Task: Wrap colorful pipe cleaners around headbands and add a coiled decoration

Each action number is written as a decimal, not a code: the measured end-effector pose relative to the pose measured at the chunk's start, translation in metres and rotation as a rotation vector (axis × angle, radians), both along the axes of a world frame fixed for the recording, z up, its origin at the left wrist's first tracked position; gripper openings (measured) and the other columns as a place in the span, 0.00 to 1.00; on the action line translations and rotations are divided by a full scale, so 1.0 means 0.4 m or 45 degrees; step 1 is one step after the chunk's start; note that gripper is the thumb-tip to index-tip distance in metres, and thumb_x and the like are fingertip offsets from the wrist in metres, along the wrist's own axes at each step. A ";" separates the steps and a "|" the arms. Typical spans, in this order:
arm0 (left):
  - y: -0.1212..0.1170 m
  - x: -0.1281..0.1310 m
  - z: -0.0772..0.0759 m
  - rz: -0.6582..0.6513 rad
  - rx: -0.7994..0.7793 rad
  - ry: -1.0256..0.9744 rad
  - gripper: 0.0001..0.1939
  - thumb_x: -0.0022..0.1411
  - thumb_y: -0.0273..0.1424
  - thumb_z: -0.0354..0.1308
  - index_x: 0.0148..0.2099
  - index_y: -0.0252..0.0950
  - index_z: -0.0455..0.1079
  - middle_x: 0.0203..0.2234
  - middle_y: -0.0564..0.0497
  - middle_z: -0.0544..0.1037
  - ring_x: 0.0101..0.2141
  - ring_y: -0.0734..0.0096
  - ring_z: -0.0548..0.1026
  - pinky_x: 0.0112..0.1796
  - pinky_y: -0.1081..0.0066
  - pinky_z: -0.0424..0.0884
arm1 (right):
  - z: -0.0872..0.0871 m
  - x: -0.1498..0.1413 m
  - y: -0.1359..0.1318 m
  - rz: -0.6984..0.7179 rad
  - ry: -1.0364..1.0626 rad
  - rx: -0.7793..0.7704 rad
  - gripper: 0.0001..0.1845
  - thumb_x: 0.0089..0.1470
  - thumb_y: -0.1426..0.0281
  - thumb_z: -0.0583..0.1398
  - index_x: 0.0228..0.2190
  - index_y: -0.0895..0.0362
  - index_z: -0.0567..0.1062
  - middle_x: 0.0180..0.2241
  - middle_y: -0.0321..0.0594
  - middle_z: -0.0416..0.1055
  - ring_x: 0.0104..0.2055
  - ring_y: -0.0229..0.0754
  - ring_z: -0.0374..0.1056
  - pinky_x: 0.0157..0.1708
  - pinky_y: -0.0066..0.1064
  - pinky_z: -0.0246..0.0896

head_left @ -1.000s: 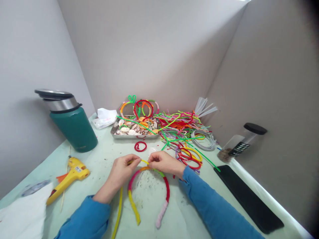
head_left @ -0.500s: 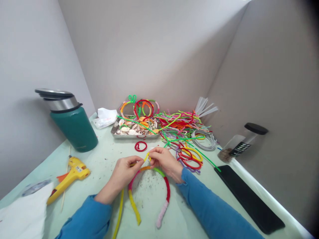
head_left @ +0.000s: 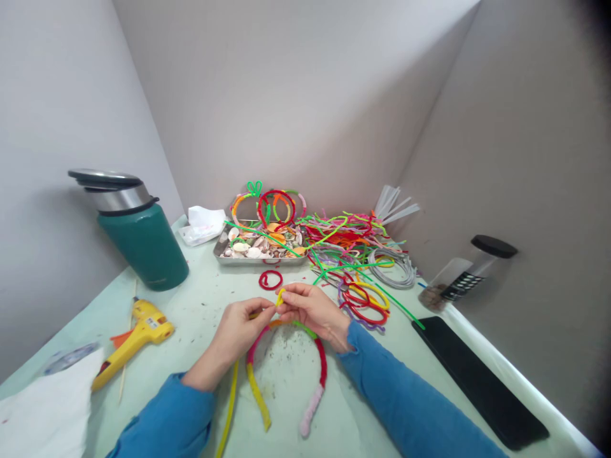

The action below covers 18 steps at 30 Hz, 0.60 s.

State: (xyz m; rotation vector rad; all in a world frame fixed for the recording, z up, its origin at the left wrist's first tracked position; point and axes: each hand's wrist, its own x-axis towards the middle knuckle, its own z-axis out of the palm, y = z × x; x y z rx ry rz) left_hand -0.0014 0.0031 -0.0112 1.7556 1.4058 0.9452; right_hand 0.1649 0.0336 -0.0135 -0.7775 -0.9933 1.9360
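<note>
Between my two hands a yellow pipe cleaner (head_left: 280,296) is bent into a small loop. My left hand (head_left: 242,326) pinches it from the left, its fingers closed. From the right, my right hand (head_left: 315,310) closes thumb and fingers on the looped end. A long yellow length runs down from under my left wrist toward the near edge. Below my hands lies a headband (head_left: 321,364) wrapped in pink, yellow, orange, green, red and pale pink sections, its top partly covered by my fingers. A red pipe cleaner coil (head_left: 270,280) rests just beyond my hands.
A yellow glue gun (head_left: 143,337) and a green bottle (head_left: 143,245) stand left. Behind are a metal tray (head_left: 260,261) of shells, wrapped headbands (head_left: 277,193) and a pile of pipe cleaners (head_left: 338,232). At right lie a black slab (head_left: 477,381) and a clear jar (head_left: 470,273).
My right fingers have bent the yellow pipe cleaner's end over into a tighter loop, drawing closer to my left fingertips. The headband stays in place.
</note>
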 end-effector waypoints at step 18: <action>-0.007 0.006 0.010 -0.039 -0.037 0.016 0.15 0.55 0.40 0.52 0.32 0.34 0.74 0.24 0.51 0.77 0.26 0.70 0.71 0.28 0.75 0.63 | -0.010 -0.010 0.003 -0.196 -0.090 0.030 0.14 0.39 0.66 0.67 0.26 0.63 0.72 0.18 0.37 0.71 0.19 0.33 0.68 0.22 0.21 0.66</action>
